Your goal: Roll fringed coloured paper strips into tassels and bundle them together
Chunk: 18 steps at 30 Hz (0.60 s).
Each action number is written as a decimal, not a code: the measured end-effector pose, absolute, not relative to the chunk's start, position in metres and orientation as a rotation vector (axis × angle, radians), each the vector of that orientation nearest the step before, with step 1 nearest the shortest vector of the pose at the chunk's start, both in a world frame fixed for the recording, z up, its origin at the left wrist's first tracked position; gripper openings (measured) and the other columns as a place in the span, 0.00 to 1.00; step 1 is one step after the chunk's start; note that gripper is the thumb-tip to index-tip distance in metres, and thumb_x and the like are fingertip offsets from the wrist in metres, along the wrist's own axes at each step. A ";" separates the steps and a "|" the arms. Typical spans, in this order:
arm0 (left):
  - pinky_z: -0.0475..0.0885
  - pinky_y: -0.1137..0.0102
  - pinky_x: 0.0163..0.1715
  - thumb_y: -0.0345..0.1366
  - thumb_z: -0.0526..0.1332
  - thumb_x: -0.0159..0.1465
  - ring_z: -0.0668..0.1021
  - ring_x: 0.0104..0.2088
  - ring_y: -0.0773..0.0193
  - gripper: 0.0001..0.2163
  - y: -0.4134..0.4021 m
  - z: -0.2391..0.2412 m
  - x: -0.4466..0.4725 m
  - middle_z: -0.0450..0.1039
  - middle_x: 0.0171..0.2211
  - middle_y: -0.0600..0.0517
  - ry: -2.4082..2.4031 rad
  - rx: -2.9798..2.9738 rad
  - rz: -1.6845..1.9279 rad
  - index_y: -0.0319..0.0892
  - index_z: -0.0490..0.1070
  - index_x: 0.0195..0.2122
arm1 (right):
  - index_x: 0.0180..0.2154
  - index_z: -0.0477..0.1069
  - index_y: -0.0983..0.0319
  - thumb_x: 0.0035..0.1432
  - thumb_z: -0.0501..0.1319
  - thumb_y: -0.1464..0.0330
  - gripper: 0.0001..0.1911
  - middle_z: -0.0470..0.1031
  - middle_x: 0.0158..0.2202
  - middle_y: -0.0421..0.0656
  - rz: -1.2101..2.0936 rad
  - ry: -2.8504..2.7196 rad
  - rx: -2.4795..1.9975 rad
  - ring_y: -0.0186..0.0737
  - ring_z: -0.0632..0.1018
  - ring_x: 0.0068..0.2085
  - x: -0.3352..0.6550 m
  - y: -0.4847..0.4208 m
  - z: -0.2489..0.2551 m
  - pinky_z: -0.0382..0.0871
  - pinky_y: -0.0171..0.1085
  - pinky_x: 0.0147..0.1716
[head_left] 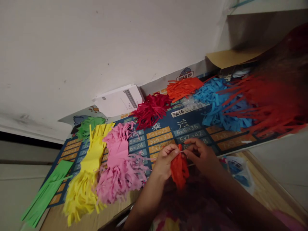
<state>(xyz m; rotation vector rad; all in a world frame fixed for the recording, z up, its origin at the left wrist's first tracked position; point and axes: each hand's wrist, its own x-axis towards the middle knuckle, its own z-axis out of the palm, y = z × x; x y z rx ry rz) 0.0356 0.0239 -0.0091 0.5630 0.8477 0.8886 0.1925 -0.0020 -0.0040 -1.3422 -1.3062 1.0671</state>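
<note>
An orange paper tassel (180, 171) hangs with its strips downward in front of my body. My left hand (165, 160) is closed around its upper end, thumb and fingers pinched together. Close beside it, my right hand (201, 154) pinches a thin pale string at the tassel's top. The string's course around the tassel is too small to make out. Left of my hands lie a pink fringed paper (117, 147) and a yellow fringed paper (92, 157), both with plain middles and cut ends. A dark red paper tassel (152, 109) lies beyond my hands.
A blue multiplication-table mat (166, 123) covers the table. Green paper strips (48, 192), a green tassel (90, 126), an orange bundle (184, 87), blue tassels (216, 99) and blurred red strips (271, 106) lie around. A white box (117, 101) leans at the wall. A plastic bag (240, 173) sits right.
</note>
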 end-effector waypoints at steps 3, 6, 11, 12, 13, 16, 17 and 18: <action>0.72 0.76 0.29 0.41 0.78 0.46 0.77 0.25 0.69 0.19 0.024 -0.008 0.034 0.76 0.24 0.54 0.839 0.564 0.868 0.39 0.70 0.29 | 0.42 0.69 0.60 0.57 0.61 0.61 0.12 0.75 0.24 0.36 1.052 -1.244 -1.348 0.37 0.77 0.26 0.193 -0.001 -0.007 0.70 0.34 0.28; 0.71 0.76 0.29 0.42 0.78 0.46 0.77 0.24 0.70 0.19 0.024 -0.007 0.033 0.76 0.24 0.54 0.844 0.578 0.865 0.39 0.71 0.30 | 0.41 0.68 0.59 0.58 0.61 0.60 0.12 0.76 0.26 0.38 1.045 -1.224 -1.347 0.38 0.78 0.28 0.192 -0.001 -0.010 0.71 0.35 0.29; 0.71 0.76 0.30 0.42 0.77 0.47 0.77 0.25 0.70 0.19 0.022 -0.006 0.034 0.75 0.24 0.54 0.835 0.605 0.862 0.39 0.70 0.29 | 0.41 0.69 0.59 0.59 0.60 0.61 0.11 0.78 0.27 0.39 1.042 -1.286 -1.321 0.39 0.79 0.29 0.187 -0.004 -0.006 0.71 0.36 0.29; 0.71 0.76 0.30 0.42 0.77 0.47 0.77 0.25 0.70 0.19 0.022 -0.006 0.034 0.75 0.24 0.54 0.834 0.609 0.861 0.39 0.70 0.29 | 0.40 0.69 0.59 0.59 0.60 0.61 0.10 0.78 0.26 0.39 1.032 -1.303 -1.323 0.39 0.79 0.29 0.187 -0.004 -0.004 0.71 0.35 0.30; 0.71 0.76 0.30 0.42 0.77 0.47 0.77 0.25 0.70 0.19 0.021 -0.006 0.034 0.75 0.24 0.54 0.833 0.616 0.858 0.39 0.70 0.29 | 0.41 0.69 0.59 0.59 0.59 0.62 0.10 0.77 0.26 0.39 1.021 -1.319 -1.324 0.38 0.79 0.29 0.187 -0.003 -0.003 0.71 0.35 0.30; 0.69 0.76 0.30 0.41 0.76 0.49 0.76 0.25 0.71 0.17 0.019 -0.007 0.035 0.75 0.24 0.55 0.842 0.695 0.875 0.39 0.71 0.29 | 0.43 0.69 0.59 0.61 0.57 0.63 0.10 0.77 0.27 0.38 1.016 -1.378 -1.315 0.37 0.78 0.29 0.189 -0.003 -0.007 0.71 0.36 0.32; 0.69 0.76 0.30 0.41 0.76 0.50 0.75 0.25 0.71 0.17 0.019 -0.007 0.036 0.74 0.24 0.55 0.857 0.744 0.896 0.39 0.71 0.29 | 0.44 0.69 0.60 0.62 0.56 0.64 0.11 0.77 0.28 0.38 1.027 -1.405 -1.306 0.37 0.78 0.30 0.190 -0.003 -0.009 0.71 0.36 0.33; 0.69 0.76 0.30 0.42 0.75 0.51 0.75 0.25 0.71 0.16 0.018 -0.007 0.036 0.74 0.24 0.56 0.874 0.798 0.919 0.39 0.71 0.29 | 0.46 0.69 0.60 0.63 0.55 0.64 0.11 0.78 0.31 0.39 1.039 -1.433 -1.297 0.38 0.78 0.32 0.191 -0.003 -0.013 0.71 0.36 0.34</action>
